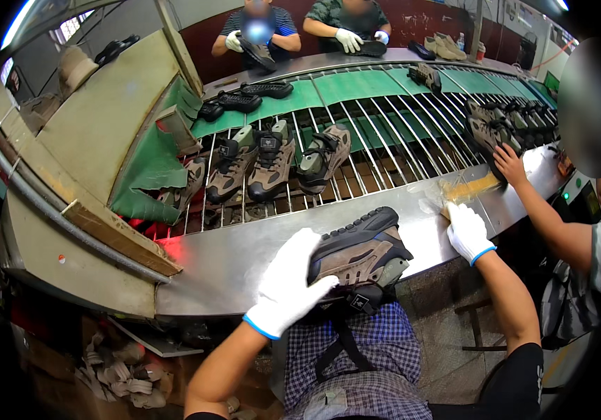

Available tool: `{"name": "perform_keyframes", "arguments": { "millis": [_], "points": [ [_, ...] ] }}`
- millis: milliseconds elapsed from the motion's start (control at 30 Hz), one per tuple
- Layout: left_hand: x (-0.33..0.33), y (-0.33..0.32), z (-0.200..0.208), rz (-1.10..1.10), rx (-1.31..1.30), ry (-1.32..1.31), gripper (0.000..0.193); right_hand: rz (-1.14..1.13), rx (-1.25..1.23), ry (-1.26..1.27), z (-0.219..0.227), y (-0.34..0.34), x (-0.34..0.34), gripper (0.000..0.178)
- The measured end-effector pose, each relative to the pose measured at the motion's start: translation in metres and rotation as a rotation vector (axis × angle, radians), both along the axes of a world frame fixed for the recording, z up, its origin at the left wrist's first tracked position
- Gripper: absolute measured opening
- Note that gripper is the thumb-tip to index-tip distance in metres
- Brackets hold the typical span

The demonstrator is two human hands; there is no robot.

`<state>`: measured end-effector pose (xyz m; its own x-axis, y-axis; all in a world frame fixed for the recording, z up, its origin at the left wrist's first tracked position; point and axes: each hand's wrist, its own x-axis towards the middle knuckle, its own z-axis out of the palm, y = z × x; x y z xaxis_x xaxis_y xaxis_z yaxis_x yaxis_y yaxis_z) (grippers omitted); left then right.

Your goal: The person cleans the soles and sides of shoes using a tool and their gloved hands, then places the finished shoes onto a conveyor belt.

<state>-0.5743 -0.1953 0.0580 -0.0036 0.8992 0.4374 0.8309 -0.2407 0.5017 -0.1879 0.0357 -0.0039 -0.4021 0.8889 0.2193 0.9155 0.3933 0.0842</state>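
A brown and grey sports shoe (pixel 358 255) with a black sole is tipped on its side above the metal ledge's near edge, sole facing up and away. My left hand (pixel 288 283), in a white glove with a blue cuff, grips the shoe's left end, thumb beneath it. Inside the shoe sits a grey-green last (pixel 393 271). My right hand (pixel 470 233), gloved the same way, is over the ledge at the right, apart from the shoe. Its fingers are bent together by a yellow-brown smeared patch (pixel 474 187); what they hold is too small to make out.
Beyond the metal ledge (pixel 209 262) runs a rack of metal bars carrying several brown shoes (pixel 270 164) and, farther back, black soles (pixel 239 102). At right a co-worker's bare hand (pixel 509 165) touches a shoe. Two gloved people work across the rack. A panelled housing (pixel 115 122) stands left.
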Motion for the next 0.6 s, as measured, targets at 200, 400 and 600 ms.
{"name": "perform_keyframes", "arguments": {
  "millis": [200,400,600],
  "points": [
    [-0.011,0.039,0.029,-0.125,-0.484,-0.058,0.099,0.499,-0.325,0.316,0.108,-0.099,-0.078,0.036],
    [-0.01,0.054,0.032,-0.039,-0.648,-0.053,0.101,0.533,-0.204,0.271,0.101,-0.113,-0.125,0.029],
    [-0.005,0.043,0.011,0.129,-0.523,-0.008,0.091,0.708,-0.231,0.221,0.112,-0.143,-0.175,0.032]
  ]
}}
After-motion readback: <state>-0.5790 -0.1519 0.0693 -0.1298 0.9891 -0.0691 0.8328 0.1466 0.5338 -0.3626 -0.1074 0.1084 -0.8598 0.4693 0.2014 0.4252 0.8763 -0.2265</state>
